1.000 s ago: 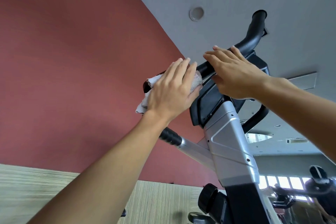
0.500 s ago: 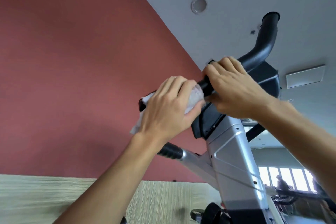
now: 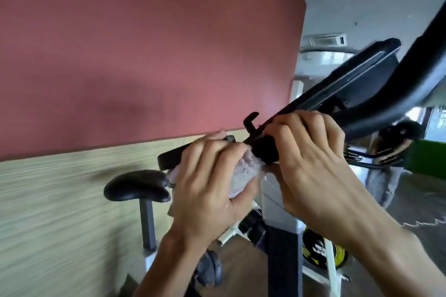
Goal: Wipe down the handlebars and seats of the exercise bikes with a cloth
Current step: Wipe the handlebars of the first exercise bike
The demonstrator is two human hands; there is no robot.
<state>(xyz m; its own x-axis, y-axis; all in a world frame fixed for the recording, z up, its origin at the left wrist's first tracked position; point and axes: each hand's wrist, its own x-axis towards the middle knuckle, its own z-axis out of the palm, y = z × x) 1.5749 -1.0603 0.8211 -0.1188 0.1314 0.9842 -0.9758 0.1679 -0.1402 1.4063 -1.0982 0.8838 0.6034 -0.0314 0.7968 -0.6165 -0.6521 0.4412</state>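
Note:
A black handlebar (image 3: 376,94) of an exercise bike slants from low centre up to the right edge. My left hand (image 3: 212,183) grips a pale cloth (image 3: 243,173) wrapped round the bar near its left end (image 3: 169,159). Right beside it, my right hand (image 3: 311,157) curls round the bar just below the black console (image 3: 357,72). Behind my left hand stands the bike's black seat (image 3: 137,185) on a grey post. The frame is blurred.
A red wall (image 3: 144,43) over a wood-grain panel (image 3: 60,212) fills the left. The bike's silver-white column (image 3: 280,205) drops below my hands. Another machine with a yellow-black wheel (image 3: 321,248) stands lower right, and a green surface (image 3: 424,159) lies far right.
The view has swung down sharply, from ceiling toward the floor and seat. Both hands have curled tighter round the handlebar; the left hand still holds the cloth on it.

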